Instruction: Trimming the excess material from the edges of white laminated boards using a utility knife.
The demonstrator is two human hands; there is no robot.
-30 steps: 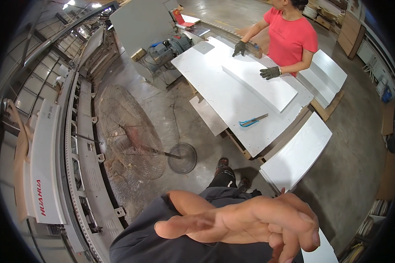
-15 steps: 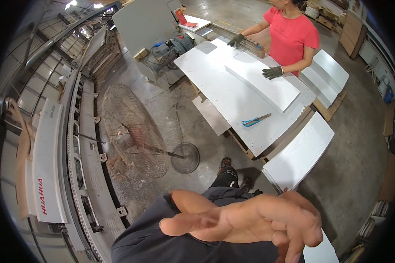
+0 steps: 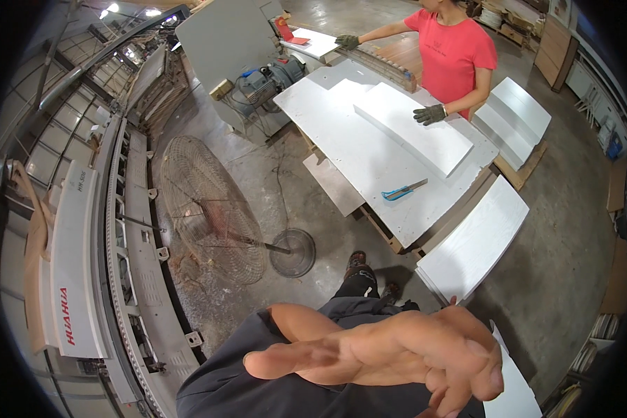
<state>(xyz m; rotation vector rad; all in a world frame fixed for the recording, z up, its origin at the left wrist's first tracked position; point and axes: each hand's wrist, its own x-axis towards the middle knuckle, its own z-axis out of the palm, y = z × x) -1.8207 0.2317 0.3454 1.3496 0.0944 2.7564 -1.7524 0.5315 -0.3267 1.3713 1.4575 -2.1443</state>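
Observation:
My left hand (image 3: 369, 352) is close to the camera at the bottom, in front of my dark clothing (image 3: 223, 369). Its thumb stretches left, and the bent fingers hang apart on the right with nothing between them. My right hand cannot be made out. Ahead stands a white-topped worktable (image 3: 327, 132) with a long white panel (image 3: 414, 129) and a blue utility knife (image 3: 404, 190) on it; my hand is apart from these. Across the table, a co-worker in a red shirt (image 3: 456, 56) rests one gloved hand (image 3: 430, 114) on the panel and reaches the other (image 3: 348, 42) toward the far end.
A large floor fan (image 3: 212, 212) on a round base (image 3: 292, 252) stands left of the table. Farther left runs a long machine (image 3: 83, 265). White panels (image 3: 474, 240) are stacked at the table's near right, others (image 3: 512, 122) behind. A motor (image 3: 268, 87) sits beyond.
The co-worker's far gloved hand has moved away from the table, and a small flat piece no longer lies at the table's far corner. My hand has shifted slightly left.

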